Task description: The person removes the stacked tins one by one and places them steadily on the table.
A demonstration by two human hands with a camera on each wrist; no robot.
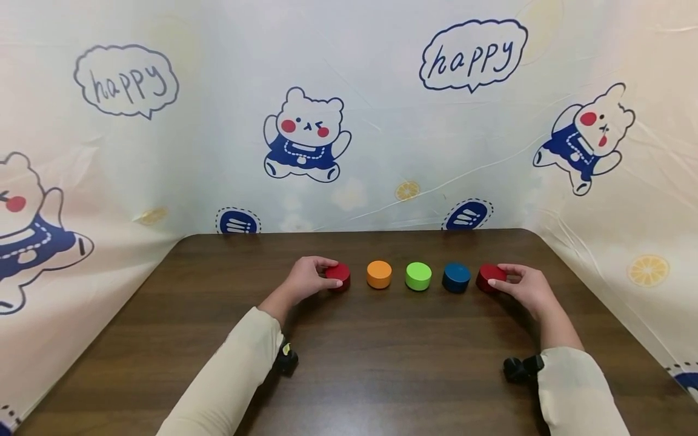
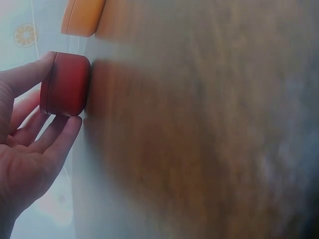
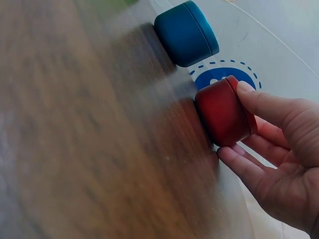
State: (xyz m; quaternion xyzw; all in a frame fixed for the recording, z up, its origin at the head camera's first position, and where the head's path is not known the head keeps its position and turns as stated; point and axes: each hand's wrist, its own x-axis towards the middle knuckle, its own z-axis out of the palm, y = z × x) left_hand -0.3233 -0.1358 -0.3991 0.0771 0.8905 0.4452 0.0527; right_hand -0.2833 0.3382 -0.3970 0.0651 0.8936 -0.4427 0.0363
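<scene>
Several small round lidded tins stand in a row across the far part of the table. At the row's left end my left hand (image 1: 306, 280) holds a red tin (image 1: 339, 277) between thumb and fingers; the left wrist view shows this red tin (image 2: 67, 84) standing on the wood. My right hand (image 1: 526, 289) pinches another red tin (image 1: 491, 278) at the right end, with the thumb at its lid edge in the right wrist view, where the red tin (image 3: 224, 112) also touches the table. Between them are an orange tin (image 1: 378, 275), a green tin (image 1: 418, 277) and a blue tin (image 1: 455, 278).
The dark wooden table (image 1: 392, 363) reaches back to a pale cloth backdrop (image 1: 382, 121) printed with bears and "happy" bubbles. Cloth also hangs along both sides. Small black wrist devices (image 1: 522, 369) sit under the cream sleeves (image 1: 234, 369).
</scene>
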